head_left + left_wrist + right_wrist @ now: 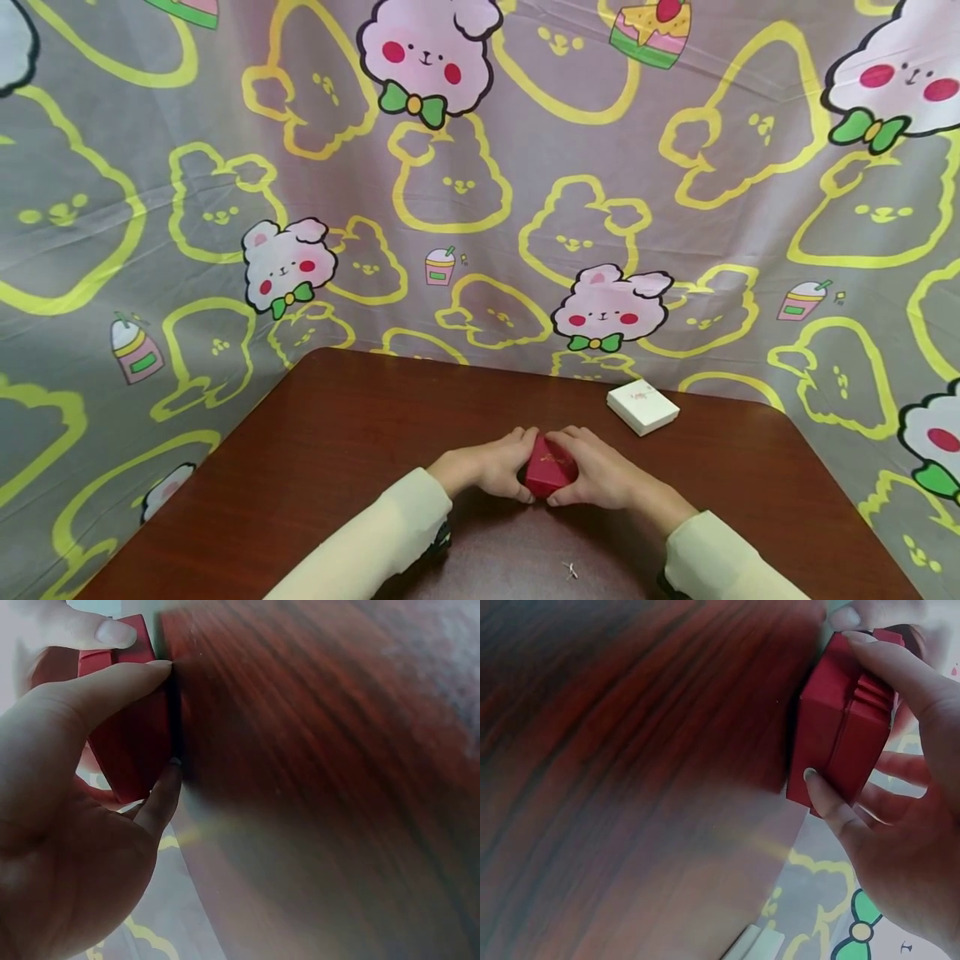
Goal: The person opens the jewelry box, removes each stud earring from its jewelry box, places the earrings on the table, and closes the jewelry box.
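A small dark-red box (550, 465) with gold script on its top rests on the table, held between two hands. My left hand (501, 468) grips its left side, thumb on the near side and fingers toward the back. On the opposite side, my right hand (604, 473) holds it in the same way. From the right wrist view, a seam runs along the side of the red box (829, 724), and the lid looks closed. What the box contains is hidden. Nearer the front lies a tiny silvery object (571, 571), too small to make out.
A flat white box (643, 407) with a small reddish print stands at the back right of the brown wooden table (360, 417). Patterned cloth (480, 250) with rabbit faces hangs behind the table and along both sides.
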